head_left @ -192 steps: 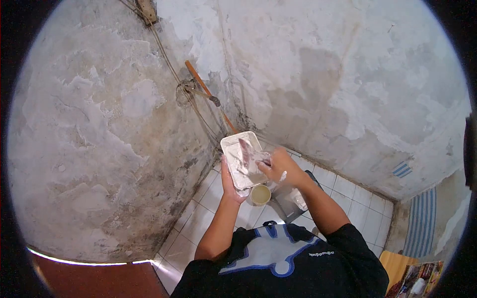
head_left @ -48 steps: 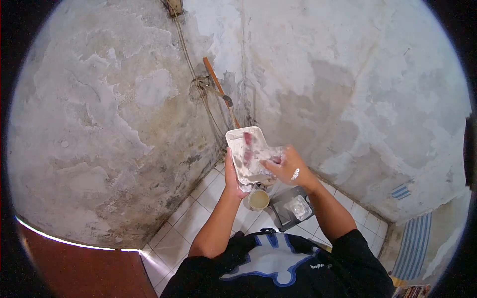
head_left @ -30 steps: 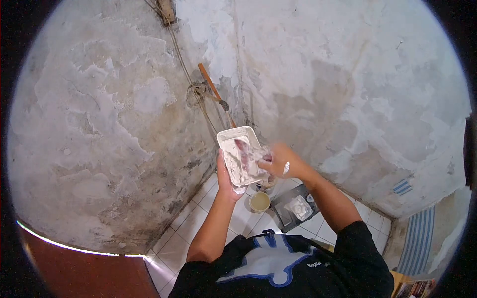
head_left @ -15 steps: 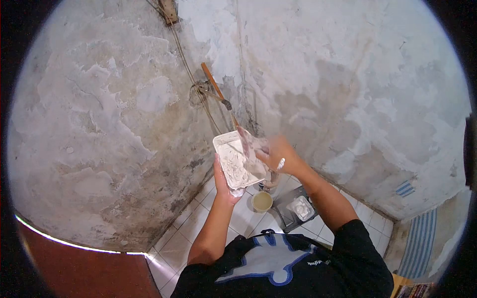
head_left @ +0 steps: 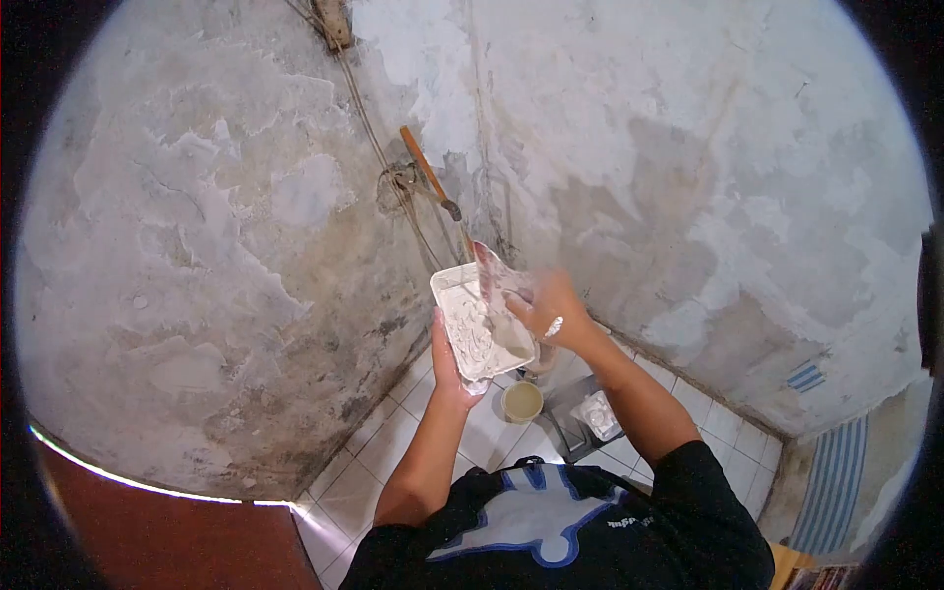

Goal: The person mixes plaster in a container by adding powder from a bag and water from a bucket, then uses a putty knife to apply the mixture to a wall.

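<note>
Two bare hands at work in the middle of the frame, and it's the white paste (head_left: 464,334) getting the attention, being worked about inside a shallow white tray (head_left: 436,284). The left hand (head_left: 447,366) has the tray from below and along its left side, partly curled, most of its fingers out of sight underneath. Over on the other side, the right hand (head_left: 560,303) is closed around a flat scraper (head_left: 500,283), with a dab of white on its skin; motion blurs it, so I can't tell exactly how each finger sits. The blade lies over the tray's right half, its reddish end poking past the upper rim. What does another stroke ask for, in my judgement? A level, well-braced tray and a flatter blade, so the paste stays inside the walls. Just below, a round tub (head_left: 504,404) of cloudy liquid stands on the pale floor tiles (head_left: 483,439), and right of that, a dark grey stand (head_left: 567,395) bears a white-smeared container (head_left: 598,417), partly behind the right forearm.
</note>
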Motion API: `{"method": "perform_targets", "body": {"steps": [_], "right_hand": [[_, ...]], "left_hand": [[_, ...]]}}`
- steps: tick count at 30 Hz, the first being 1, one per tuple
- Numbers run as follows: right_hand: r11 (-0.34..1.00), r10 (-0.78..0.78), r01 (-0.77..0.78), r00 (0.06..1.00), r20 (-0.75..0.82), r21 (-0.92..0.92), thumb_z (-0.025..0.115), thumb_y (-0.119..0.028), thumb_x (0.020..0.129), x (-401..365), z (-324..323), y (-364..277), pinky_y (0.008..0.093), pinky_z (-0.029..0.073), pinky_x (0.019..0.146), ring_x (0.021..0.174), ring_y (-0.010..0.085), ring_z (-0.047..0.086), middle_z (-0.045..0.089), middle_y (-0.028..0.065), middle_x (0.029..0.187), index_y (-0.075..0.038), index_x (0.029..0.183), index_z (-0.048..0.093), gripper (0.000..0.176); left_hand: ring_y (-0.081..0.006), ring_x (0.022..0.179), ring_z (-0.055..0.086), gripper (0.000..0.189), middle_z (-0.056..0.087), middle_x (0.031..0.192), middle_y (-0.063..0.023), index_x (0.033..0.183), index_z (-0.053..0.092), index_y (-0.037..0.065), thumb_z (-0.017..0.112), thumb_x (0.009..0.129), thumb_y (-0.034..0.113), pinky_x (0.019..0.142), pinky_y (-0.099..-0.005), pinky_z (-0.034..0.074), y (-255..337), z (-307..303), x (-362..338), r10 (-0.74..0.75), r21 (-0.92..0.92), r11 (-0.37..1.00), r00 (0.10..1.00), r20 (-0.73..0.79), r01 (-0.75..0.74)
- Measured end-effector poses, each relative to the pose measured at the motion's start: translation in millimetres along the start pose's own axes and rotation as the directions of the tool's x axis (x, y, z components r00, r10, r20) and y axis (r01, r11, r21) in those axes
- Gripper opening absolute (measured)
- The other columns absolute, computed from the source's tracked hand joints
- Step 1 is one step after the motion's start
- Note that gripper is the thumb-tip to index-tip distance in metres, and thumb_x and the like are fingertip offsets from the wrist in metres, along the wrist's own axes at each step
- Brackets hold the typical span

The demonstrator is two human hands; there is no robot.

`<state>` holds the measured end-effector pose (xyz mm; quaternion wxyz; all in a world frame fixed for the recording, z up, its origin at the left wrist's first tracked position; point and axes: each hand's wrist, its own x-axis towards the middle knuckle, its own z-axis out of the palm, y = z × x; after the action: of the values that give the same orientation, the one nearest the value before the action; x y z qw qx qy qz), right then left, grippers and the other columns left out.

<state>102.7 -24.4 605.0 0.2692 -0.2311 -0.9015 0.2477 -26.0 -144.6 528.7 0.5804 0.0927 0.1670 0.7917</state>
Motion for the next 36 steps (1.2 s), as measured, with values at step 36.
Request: {"method": "perform_targets", "body": {"steps": [36], "right_hand": [[0.997, -0.058, 0.059, 0.998, -0.023, 0.046, 0.062, -0.025, 0.082, -15.8, 97.7, -59.2, 0.0484, 0.049, 0.080, 0.083, 0.0442, 0.062, 0.066, 0.0245, 0.089, 0.000, 0.095, 0.068, 0.029]], "left_hand": [[-0.0271, 0.121, 0.056, 0.061, 0.055, 0.137, -0.0082, 0.144, 0.044, 0.012, 0.038, 0.100, 0.054, 0.105, -0.0440, 0.045, 69.8, -63.3, 4.0, -0.143, -0.087, 0.985, 0.988, 0.064, 0.148]]}}
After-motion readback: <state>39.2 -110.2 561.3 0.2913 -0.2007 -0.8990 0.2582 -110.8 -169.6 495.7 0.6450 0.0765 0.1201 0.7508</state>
